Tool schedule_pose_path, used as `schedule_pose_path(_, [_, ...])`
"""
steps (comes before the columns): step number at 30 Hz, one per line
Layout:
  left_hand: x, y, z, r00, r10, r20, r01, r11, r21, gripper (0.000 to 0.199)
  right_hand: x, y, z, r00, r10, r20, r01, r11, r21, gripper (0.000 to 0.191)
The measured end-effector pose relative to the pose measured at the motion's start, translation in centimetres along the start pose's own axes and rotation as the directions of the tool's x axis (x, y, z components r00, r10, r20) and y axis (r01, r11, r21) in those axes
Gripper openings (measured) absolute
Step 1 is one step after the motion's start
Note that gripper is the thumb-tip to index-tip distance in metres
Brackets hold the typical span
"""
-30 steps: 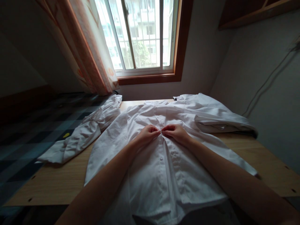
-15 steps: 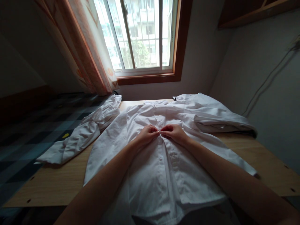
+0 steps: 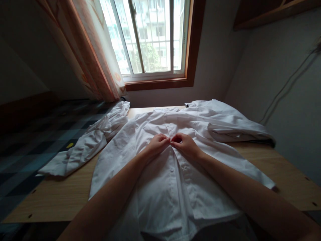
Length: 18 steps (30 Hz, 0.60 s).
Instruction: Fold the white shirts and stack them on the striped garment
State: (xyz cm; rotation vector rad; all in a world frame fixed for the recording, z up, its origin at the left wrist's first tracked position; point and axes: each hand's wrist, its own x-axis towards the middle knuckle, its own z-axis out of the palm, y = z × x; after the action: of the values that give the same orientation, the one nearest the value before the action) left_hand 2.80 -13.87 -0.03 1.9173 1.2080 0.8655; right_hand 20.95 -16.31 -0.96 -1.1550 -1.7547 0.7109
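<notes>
A white button-up shirt [image 3: 160, 187] lies spread out, front side up, on a wooden board, its lower hem hanging over the near edge. My left hand [image 3: 159, 143] pinches the shirt's front placket near mid-chest. Facing it, my right hand [image 3: 185, 144] pinches the same spot, thumb and forefinger curved into a ring. The fingertips of both hands meet there, and whatever button lies between them is hidden. Lower on the placket a small button [image 3: 172, 170] shows. Below my hands the two front panels lie slightly apart.
The wooden board [image 3: 62, 197] has small dark holes near its corners. More white clothing lies at the left [image 3: 87, 144] and at the back right [image 3: 223, 117]. A dark checked cloth [image 3: 22, 160] covers the left side. Behind are a curtain [image 3: 92, 57] and a window [image 3: 152, 43].
The fingers of my right hand have bowed outward, opening a gap between thumb and forefinger while the tips stay at the placket. My left hand has barely moved.
</notes>
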Motion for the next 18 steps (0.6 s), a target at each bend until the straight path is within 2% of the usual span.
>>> schedule_pose_path(6, [-0.13,0.65,-0.16,1.0,0.027,0.014,-0.028,0.995,0.097,0.04,-0.15,-0.31,0.43,0.999,0.009,-0.031,-0.011,0.999,-0.052,0.008])
schedule_pose_path(12, [0.13,0.62,-0.22,0.998,0.054,0.026,-0.057,0.989,0.136,0.029,-0.27,-0.5,0.6,0.997,0.066,-0.031,-0.066,0.998,0.002,0.011])
schedule_pose_path(18, [0.16,0.75,-0.12,1.0,0.021,0.017,-0.024,0.983,0.183,0.024,-0.25,-0.49,0.66,0.999,0.027,-0.037,-0.029,0.998,-0.057,0.01])
